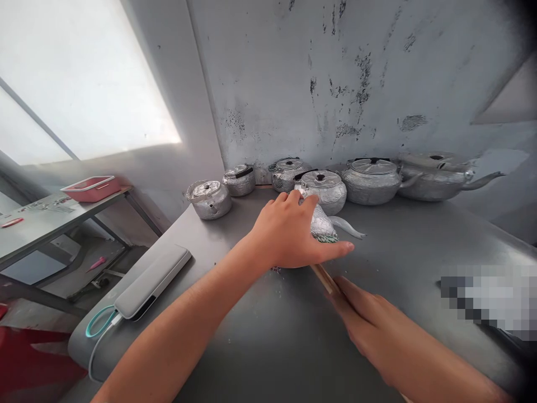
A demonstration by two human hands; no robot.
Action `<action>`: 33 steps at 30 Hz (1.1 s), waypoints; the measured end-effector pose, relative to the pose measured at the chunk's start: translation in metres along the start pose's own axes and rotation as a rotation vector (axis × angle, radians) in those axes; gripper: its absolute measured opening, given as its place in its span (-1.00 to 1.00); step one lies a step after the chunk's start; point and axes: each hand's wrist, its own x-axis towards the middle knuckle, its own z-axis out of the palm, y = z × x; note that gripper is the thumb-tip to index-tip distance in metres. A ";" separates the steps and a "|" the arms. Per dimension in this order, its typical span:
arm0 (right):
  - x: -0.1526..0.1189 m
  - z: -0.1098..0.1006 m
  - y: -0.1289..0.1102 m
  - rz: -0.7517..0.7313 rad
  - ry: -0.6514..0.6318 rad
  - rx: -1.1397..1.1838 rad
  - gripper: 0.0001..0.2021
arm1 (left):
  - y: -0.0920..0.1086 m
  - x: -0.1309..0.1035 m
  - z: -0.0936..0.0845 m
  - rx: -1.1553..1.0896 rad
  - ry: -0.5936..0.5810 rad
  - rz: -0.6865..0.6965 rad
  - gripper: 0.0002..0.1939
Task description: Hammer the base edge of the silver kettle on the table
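My left hand (289,232) lies over a small hammered silver kettle (322,221), fingers bent across its top and thumb stretched out to the right. The hand hides most of this kettle, but its curved spout (349,226) shows, pointing right. In my right hand (364,316) is the wooden handle (323,279) of what looks like a brush. Green and white bristles (326,238) show against the kettle's side, just above my left thumb.
Several silver kettles, one a large kettle (434,176), stand along the wall behind the grey table (268,347). At the left edge lies a grey power bank (153,282) with a cable. A blurred-out object (499,302) lies at right. A side table holds a pink basket (93,189).
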 end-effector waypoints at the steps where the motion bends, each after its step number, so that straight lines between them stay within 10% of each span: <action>1: -0.001 0.000 0.000 -0.003 0.000 0.000 -0.72 | 0.000 0.000 0.000 0.000 0.003 0.000 0.02; 15: -0.002 0.000 0.002 -0.095 0.037 0.005 -0.62 | -0.002 0.001 0.002 0.000 0.008 0.002 0.02; 26: 0.009 -0.020 0.015 -0.345 0.106 -0.083 -0.67 | -0.094 0.024 -0.016 -0.645 0.021 -0.174 -0.38; 33: 0.016 -0.043 0.016 -0.457 0.390 -0.040 -0.72 | -0.112 0.027 0.010 -0.790 -0.160 -0.255 -0.28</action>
